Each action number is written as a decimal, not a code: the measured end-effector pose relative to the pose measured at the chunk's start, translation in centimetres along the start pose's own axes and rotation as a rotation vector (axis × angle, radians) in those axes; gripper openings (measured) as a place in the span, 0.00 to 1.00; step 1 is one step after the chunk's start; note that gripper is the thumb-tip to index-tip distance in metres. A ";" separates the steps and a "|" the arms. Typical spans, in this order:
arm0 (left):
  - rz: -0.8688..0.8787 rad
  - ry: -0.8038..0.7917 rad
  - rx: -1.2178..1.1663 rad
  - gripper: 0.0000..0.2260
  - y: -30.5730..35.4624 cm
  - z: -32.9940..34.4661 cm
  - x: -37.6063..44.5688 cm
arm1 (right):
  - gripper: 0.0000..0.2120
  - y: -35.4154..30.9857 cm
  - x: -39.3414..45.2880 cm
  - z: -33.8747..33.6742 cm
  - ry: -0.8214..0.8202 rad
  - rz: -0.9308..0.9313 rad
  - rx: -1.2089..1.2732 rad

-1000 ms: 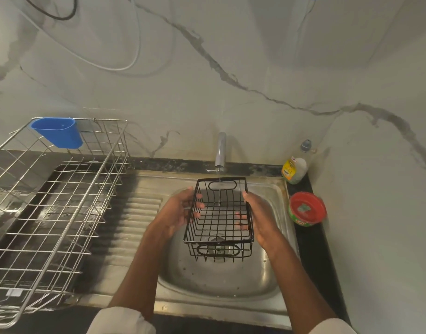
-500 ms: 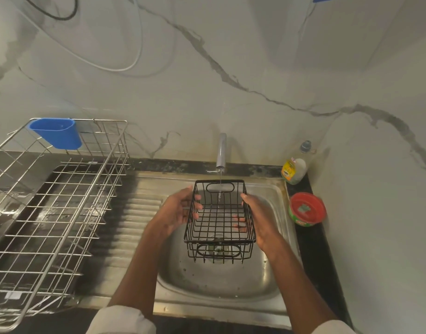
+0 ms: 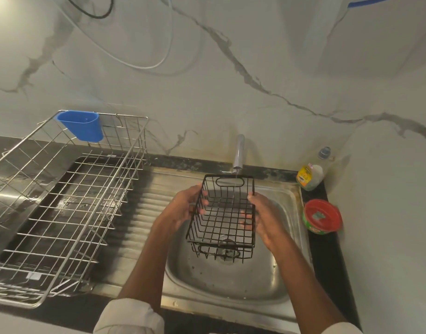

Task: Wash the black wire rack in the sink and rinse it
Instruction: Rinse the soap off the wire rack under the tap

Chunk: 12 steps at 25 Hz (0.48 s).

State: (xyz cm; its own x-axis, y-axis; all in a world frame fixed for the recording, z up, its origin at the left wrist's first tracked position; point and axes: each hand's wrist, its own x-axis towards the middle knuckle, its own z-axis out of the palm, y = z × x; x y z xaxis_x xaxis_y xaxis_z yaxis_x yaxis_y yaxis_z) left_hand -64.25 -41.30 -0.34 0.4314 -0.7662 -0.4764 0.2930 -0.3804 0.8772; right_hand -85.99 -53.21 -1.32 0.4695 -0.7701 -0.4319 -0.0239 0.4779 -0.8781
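since a second ago the black wire rack (image 3: 222, 213) has tipped a little, its far end now raised closer to the tap (image 3: 239, 151), while both hands keep their places on its long sides. it hangs above the sink (image 3: 231, 280), open side up, clear of the basin floor, with the drain showing through its near end. a thin stream of water runs from the tap down through the far end of the rack. the left hand (image 3: 184, 208) grips the left side, fingertips curled through the wires. the right hand (image 3: 263, 218) grips the right side, thumb on the top rim and fingers hooked inside. to the left of the sink, on the ribbed drainboard, stands a metal dish rack (image 3: 62, 213) with a blue cup (image 3: 83, 127) hung on its far rim. on the dark counter to the right sit a soap bottle (image 3: 312, 174) and, nearer, a red-lidded tub (image 3: 322, 216), well apart from the hands.
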 end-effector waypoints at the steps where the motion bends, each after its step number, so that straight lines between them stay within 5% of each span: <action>1: 0.003 0.002 0.051 0.21 -0.1 0.5 0.1 | 0.17 0.0 -0.1 -0.5 -0.003 0.001 0.013; 4: 0.000 0.008 0.141 0.23 -0.8 2.3 0.8 | 0.26 0.0 -0.3 -2.8 -0.014 0.012 -0.038; 12: -0.033 -0.172 0.119 0.31 -0.8 9.1 2.4 | 0.21 -0.4 -1.8 -5.6 0.129 -0.236 -0.345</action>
State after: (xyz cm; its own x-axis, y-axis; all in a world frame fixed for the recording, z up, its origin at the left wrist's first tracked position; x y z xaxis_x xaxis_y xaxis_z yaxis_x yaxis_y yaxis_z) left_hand -71.21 -47.50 -1.62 0.2687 -0.8255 -0.4963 0.1971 -0.4572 0.8672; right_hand -91.73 -54.39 -1.37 0.3834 -0.8984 -0.2141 -0.2327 0.1303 -0.9638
